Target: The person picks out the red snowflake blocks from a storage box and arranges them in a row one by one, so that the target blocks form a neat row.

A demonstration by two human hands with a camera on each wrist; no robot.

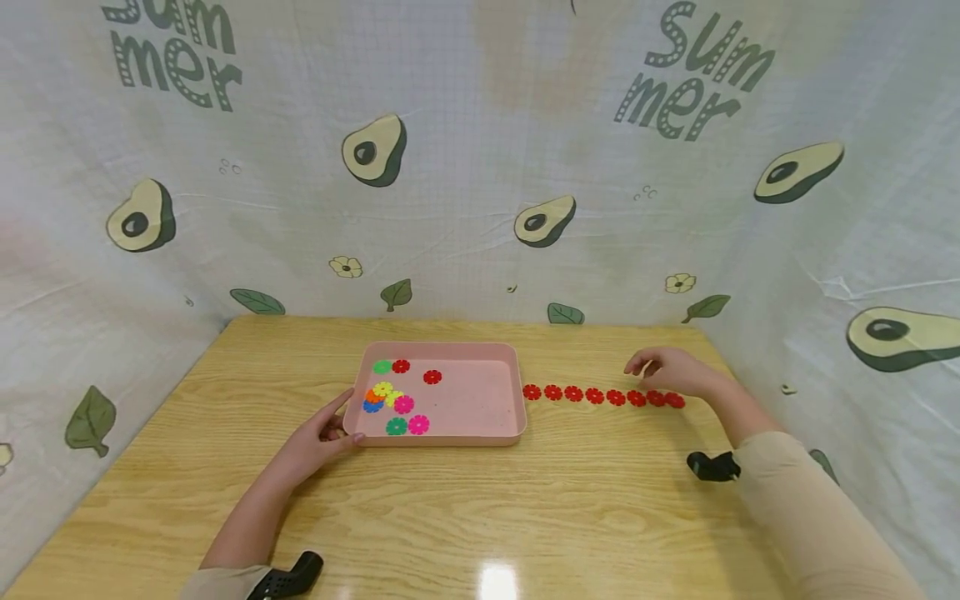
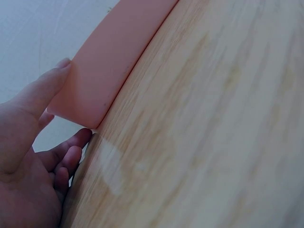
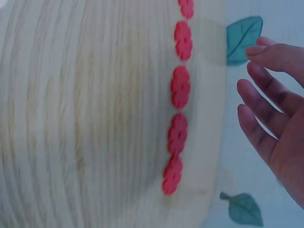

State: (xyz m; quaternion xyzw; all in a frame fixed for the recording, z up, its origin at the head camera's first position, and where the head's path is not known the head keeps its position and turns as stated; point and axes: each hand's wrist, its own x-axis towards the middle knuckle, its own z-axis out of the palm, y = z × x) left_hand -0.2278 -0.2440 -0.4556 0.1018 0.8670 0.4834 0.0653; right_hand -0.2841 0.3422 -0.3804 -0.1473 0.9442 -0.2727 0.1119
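Note:
A pink tray [image 1: 450,441] rests on the table, with loose flower-shaped discs inside, mostly toward its left side. At its front left corner my left hand [image 1: 318,442] grips it, the thumb on the rim and other fingers along the left side; the left wrist view shows the thumb [image 2: 50,85] against the tray's wall [image 2: 111,61]. A row of red flower-shaped discs [image 1: 573,393] runs rightward from the tray. Over the right part of that row hovers my right hand [image 1: 675,371], fingers loosely bent and holding nothing; in the right wrist view it is apart from the discs [image 3: 180,88].
Inside the tray lie two red discs [image 1: 432,377], plus green, pink, yellow, orange and blue ones, some overlapping. The wooden table [image 1: 465,492] meets a printed cloth [image 1: 450,250] at the back and sides. The two rightmost red discs [image 1: 675,401] sit very close together.

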